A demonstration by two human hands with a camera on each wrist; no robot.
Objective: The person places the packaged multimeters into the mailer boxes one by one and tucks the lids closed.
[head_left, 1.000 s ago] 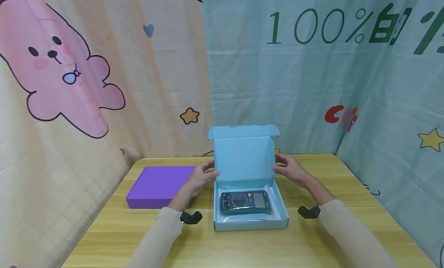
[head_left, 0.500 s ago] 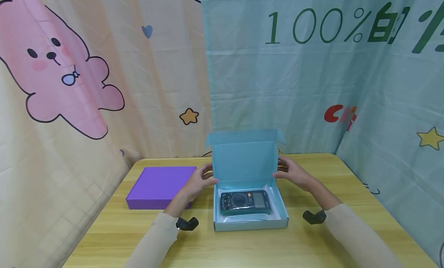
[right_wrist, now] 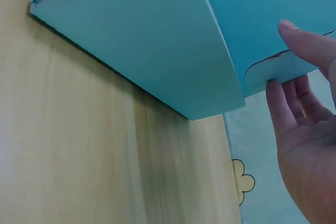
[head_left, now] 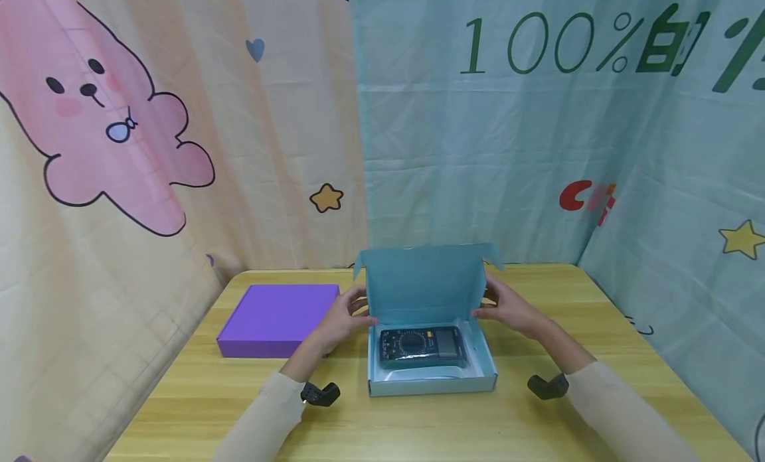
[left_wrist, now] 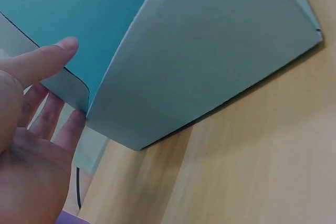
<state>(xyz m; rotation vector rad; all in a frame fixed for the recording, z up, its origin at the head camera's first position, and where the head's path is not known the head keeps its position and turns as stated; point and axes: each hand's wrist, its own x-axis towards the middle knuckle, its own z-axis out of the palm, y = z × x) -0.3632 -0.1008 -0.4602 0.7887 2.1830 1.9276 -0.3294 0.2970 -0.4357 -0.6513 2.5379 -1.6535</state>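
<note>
A light blue cardboard box (head_left: 431, 386) stands on the table with its lid (head_left: 427, 283) raised and leaning forward over the tray. Inside, a dark multimeter (head_left: 421, 347) with a round dial and grey screen lies in clear plastic wrap. My left hand (head_left: 345, 317) pinches the lid's left edge; in the left wrist view its thumb (left_wrist: 52, 59) is on the inner face and the fingers are behind. At the lid's right edge my right hand (head_left: 508, 308) pinches the same way, thumb (right_wrist: 304, 43) inside and fingers against the outside.
A closed purple box (head_left: 277, 319) sits to the left of the blue one, just behind my left forearm. The wooden table (head_left: 418, 429) reaches back to printed curtains (head_left: 454, 150). Each wrist wears a small black camera.
Both hands have brought the lid forward and down from nearly upright, so its front flap sits lower and the lid's inside looks darker. The multimeter and purple box stay put.
</note>
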